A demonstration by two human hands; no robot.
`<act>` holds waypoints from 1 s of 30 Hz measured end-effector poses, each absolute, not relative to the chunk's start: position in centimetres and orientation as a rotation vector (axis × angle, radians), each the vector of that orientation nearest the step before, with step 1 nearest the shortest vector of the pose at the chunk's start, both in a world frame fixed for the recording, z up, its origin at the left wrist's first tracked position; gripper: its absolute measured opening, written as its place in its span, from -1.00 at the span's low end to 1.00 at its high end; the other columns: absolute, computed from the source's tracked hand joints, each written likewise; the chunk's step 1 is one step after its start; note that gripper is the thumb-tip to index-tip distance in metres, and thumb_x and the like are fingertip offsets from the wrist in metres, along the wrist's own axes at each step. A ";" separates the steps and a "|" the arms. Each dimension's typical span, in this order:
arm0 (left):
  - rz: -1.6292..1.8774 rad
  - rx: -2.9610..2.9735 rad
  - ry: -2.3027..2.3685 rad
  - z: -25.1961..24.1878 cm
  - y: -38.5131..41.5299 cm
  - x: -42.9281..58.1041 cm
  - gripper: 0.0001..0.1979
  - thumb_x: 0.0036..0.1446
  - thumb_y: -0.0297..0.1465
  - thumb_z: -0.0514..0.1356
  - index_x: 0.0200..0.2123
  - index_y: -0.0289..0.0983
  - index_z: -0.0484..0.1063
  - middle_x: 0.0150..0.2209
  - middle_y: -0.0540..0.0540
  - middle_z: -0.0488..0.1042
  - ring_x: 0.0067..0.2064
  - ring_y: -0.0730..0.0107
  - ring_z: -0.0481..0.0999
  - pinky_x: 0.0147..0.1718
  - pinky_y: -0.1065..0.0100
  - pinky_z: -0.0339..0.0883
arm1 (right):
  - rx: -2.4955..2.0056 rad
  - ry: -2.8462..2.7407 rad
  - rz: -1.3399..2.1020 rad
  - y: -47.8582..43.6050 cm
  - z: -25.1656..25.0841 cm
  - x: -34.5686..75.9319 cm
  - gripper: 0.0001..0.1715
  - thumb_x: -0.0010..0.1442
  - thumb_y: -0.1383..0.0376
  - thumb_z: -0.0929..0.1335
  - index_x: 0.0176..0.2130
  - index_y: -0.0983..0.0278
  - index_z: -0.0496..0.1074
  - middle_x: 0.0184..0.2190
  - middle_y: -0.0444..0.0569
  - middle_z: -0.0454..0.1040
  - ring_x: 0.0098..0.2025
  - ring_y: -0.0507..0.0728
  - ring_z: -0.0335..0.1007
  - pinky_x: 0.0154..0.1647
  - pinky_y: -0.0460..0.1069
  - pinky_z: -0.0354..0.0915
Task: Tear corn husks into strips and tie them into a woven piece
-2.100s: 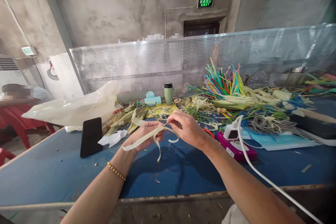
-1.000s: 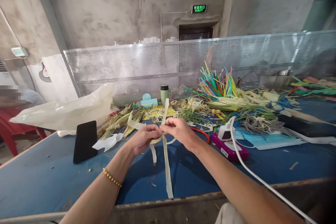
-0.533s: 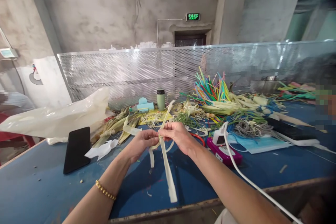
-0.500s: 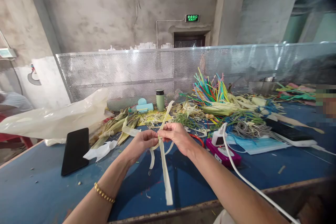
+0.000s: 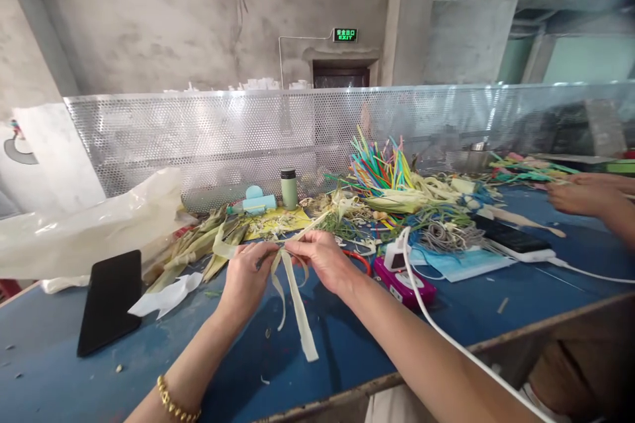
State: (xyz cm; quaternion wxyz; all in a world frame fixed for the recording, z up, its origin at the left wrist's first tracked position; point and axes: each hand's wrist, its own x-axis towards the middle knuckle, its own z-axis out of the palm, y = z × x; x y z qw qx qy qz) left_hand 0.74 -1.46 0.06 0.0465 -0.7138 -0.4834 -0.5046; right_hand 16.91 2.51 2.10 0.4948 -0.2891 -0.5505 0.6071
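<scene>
My left hand (image 5: 247, 276) and my right hand (image 5: 322, 260) meet above the blue table (image 5: 233, 370), fingertips nearly touching. Both pinch pale corn husk strips (image 5: 300, 320) where they cross. One wide strip hangs down toward me, and thinner ones curl beneath my fingers. Another end slants up behind my right hand. The exact crossing is partly hidden by my fingertips. A larger pale husk piece (image 5: 223, 243) lies just beyond my left hand.
At left are a black flat device (image 5: 110, 304), white scrap (image 5: 166, 295) and clear plastic sheet (image 5: 99, 228). A purple power socket (image 5: 407, 281), white cable (image 5: 446, 324), blue mask (image 5: 461, 264) and coloured stems (image 5: 380, 165) occupy the right. Another person's hand (image 5: 575, 197) works at far right.
The view has turned to the right, bringing another person's hands into clearer sight. The strip's upper end has tipped from nearly upright to a low slant. Both my hands keep their pinch.
</scene>
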 end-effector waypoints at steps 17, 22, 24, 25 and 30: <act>-2.403 -2.399 -1.623 0.3 -1.0 0.8 -0.83 -0.05 -0.31 0.32 -0.40 -0.29 0.62 -0.41 -0.08 0.55 -0.39 0.34 0.41 -0.40 0.39 0.26 | -0.755 -1.322 1.452 1.9 1.9 16.2 -0.76 -0.16 0.24 0.48 -0.55 0.32 0.40 -0.65 -0.18 0.35 -0.62 -0.05 0.20 -0.59 -0.10 0.05; -2.662 -2.349 -1.731 0.6 -1.3 1.2 -0.74 -0.12 -0.21 0.37 -0.50 -0.32 0.58 -0.52 -0.04 0.50 -0.46 0.44 0.33 -0.43 0.42 0.19 | -0.754 -1.278 1.470 1.8 1.9 15.9 -0.81 -0.13 0.30 0.43 -0.59 0.31 0.34 -0.66 -0.19 0.31 -0.64 -0.07 0.17 -0.61 -0.11 0.06; -2.720 -2.346 -1.748 0.6 -1.2 1.1 -0.72 -0.13 -0.20 0.37 -0.51 -0.33 0.57 -0.55 -0.03 0.47 -0.49 0.47 0.29 -0.45 0.42 0.17 | -0.769 -1.241 1.483 1.9 2.0 15.9 -0.80 -0.10 0.29 0.43 -0.58 0.33 0.35 -0.65 -0.17 0.32 -0.64 -0.07 0.17 -0.63 -0.12 0.07; -2.749 -2.314 -1.751 0.5 -1.1 1.0 -0.73 -0.14 -0.21 0.37 -0.51 -0.33 0.56 -0.56 -0.02 0.46 -0.50 0.48 0.28 -0.46 0.42 0.17 | -0.777 -1.224 1.486 1.9 2.0 15.9 -0.80 -0.09 0.28 0.43 -0.57 0.33 0.36 -0.64 -0.17 0.32 -0.65 -0.08 0.16 -0.64 -0.13 0.06; -2.848 -2.097 -1.783 0.2 -0.4 0.0 -0.74 -0.16 -0.23 0.38 -0.49 -0.33 0.57 -0.52 -0.03 0.46 -0.47 0.51 0.28 -0.46 0.46 0.16 | -0.681 -1.075 1.519 2.3 2.8 17.0 -0.80 -0.13 0.31 0.46 -0.56 0.33 0.37 -0.63 -0.18 0.31 -0.65 -0.09 0.12 -0.66 -0.13 0.02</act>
